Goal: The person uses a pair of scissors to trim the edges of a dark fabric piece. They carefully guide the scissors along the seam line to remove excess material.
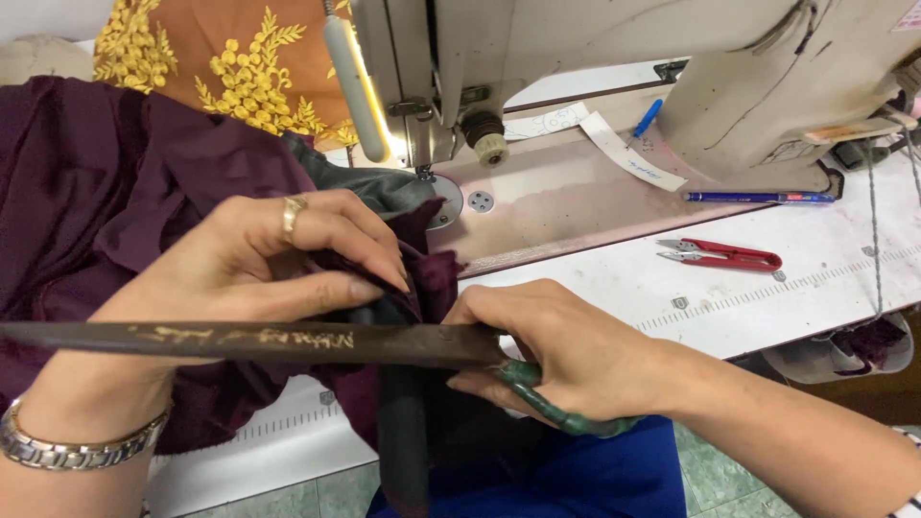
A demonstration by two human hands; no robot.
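— Where does the view look from?

— From the person's head, facing down and forward over the lap, close above the left hand [264,259] and right hand [556,345].

— And farther on?

— The sewing machine [576,58] rises at the top edge, the white table [767,297] runs off to the right. It is the only view.

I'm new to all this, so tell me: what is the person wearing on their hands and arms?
The left hand wears a gold ring on one finger, and the left wrist carries a silver metal link bracelet. The right hand has no ring in view. Both forearms are bare; a bit of striped cloth shows near the right elbow.
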